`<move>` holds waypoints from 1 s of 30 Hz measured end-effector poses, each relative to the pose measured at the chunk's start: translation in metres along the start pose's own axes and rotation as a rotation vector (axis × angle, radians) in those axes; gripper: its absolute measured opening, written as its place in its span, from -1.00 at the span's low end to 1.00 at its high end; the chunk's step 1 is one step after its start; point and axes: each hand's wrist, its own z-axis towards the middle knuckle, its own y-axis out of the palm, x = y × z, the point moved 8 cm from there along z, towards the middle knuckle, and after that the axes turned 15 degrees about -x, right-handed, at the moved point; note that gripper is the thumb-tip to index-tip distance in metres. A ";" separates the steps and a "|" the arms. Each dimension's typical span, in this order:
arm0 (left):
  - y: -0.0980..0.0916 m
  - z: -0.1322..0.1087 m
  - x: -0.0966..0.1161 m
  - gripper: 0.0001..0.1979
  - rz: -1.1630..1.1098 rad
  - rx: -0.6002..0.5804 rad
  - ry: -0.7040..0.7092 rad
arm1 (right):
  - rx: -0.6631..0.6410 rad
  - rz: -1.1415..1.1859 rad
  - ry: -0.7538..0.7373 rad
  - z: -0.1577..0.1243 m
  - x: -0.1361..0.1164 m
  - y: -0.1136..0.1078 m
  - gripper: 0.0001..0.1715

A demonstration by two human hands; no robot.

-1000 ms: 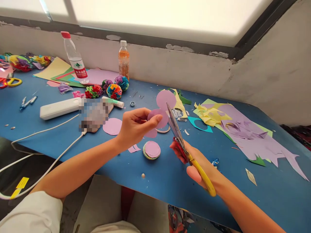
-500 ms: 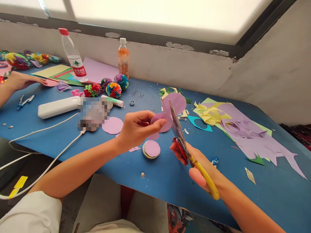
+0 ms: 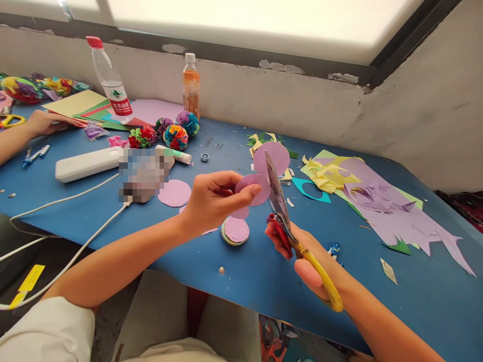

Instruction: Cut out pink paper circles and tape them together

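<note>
My left hand (image 3: 217,198) pinches a small purple paper circle (image 3: 260,188) between thumb and fingers. In my right hand (image 3: 307,261) is a pair of scissors (image 3: 298,246) with yellow and red handles, blades pointing up and away. The blades pass close to the right edge of the held circle, over a second purple circle (image 3: 272,157); whether those two pieces are joined I cannot tell. Below my hands lies a stack of round paper pieces (image 3: 236,230), purple on top. More purple circles (image 3: 174,193) rest left of my left hand.
Cut paper scraps (image 3: 392,211) spread over the right side. Several ruffled paper balls (image 3: 175,137), a glue stick (image 3: 175,155), a white power bank (image 3: 88,165), a water bottle (image 3: 113,90) and an orange drink bottle (image 3: 191,85) stand or lie leftward. Another person's hand (image 3: 49,122) touches paper at far left.
My view has shifted slightly, and the held circle and scissors have moved very little. At far left, the other person's hand has shifted, and yellow scissor handles now show beside it.
</note>
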 end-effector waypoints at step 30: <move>-0.007 0.005 0.008 -0.70 0.076 -0.063 0.018 | 0.045 0.165 0.184 0.003 0.027 -0.003 -0.60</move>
